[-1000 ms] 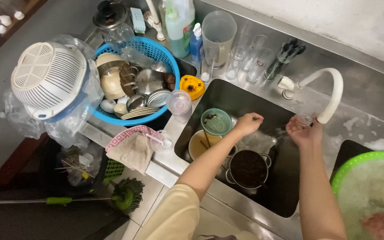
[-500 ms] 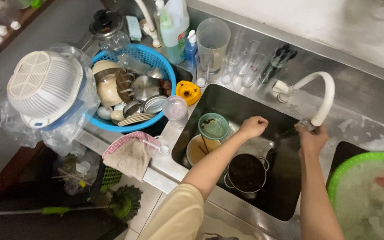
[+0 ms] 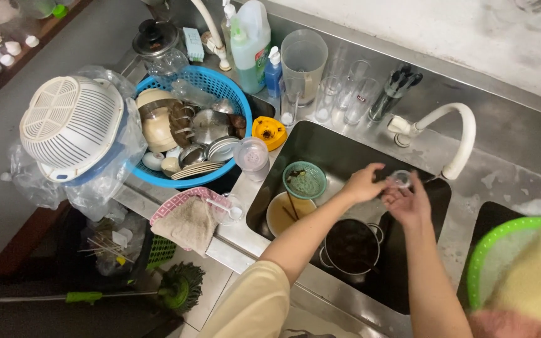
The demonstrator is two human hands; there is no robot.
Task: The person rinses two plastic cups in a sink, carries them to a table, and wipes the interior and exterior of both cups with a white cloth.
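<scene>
Rinsing step in hand, by the look of it: small clear glass (image 3: 401,179) pinched between left hand (image 3: 362,183) and right hand (image 3: 408,203), over the sink (image 3: 320,141), just below the white tap (image 3: 452,134). Next, likely: turning under the spout, firm hold.

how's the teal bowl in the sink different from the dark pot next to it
The teal bowl is small, light-coloured and without handles; the dark pot is larger, blackish inside, with side handles. The bowl sits toward the sink's left side beside a yellowish bowl; the pot sits nearer the front edge, under the person's forearm. Both are round, upright and apart from the hands.
</scene>
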